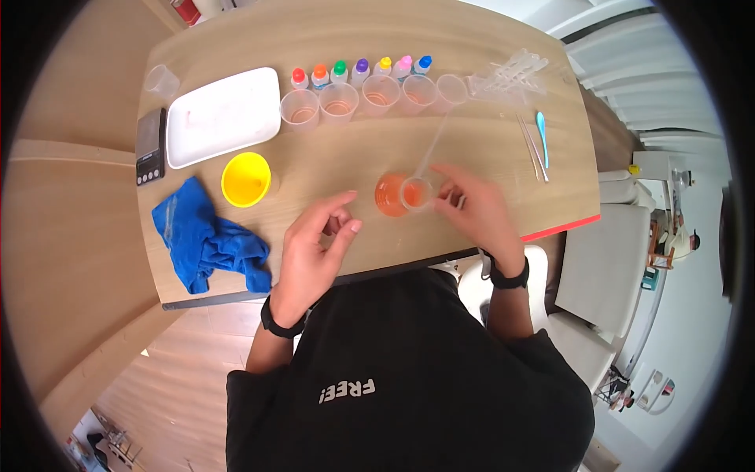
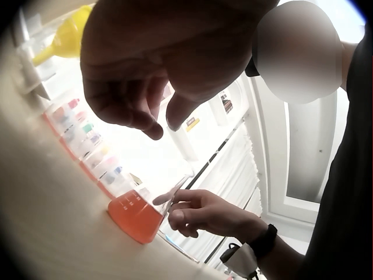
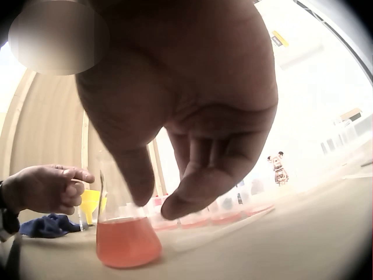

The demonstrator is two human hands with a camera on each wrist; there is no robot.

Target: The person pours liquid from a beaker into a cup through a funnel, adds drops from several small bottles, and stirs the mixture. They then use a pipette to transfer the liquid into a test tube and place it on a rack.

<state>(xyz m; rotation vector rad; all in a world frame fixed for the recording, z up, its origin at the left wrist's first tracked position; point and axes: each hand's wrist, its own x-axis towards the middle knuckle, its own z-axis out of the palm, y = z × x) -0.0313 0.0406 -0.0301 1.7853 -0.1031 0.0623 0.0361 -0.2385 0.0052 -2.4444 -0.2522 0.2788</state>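
A conical flask [image 1: 389,197] of orange-red liquid stands upright near the table's front edge; its clear neck shows in the right wrist view above the liquid [image 3: 127,242]. My right hand [image 1: 478,211] is just right of the flask's mouth, fingers bent and thumb apart from them; whether a fingertip touches the glass I cannot tell. To the left of the flask, my left hand [image 1: 313,248] hovers with loosely bent fingers and holds nothing. A thin translucent strip [image 1: 433,145] runs from behind the flask toward the row of cups.
Several clear cups [image 1: 379,94] line up before small bottles with coloured caps [image 1: 340,71]. A white tray [image 1: 224,118], black scale [image 1: 151,145], yellow funnel [image 1: 246,179] and blue cloth [image 1: 197,236] lie left. Plastic droppers [image 1: 515,79] and a blue spoon [image 1: 542,130] are right.
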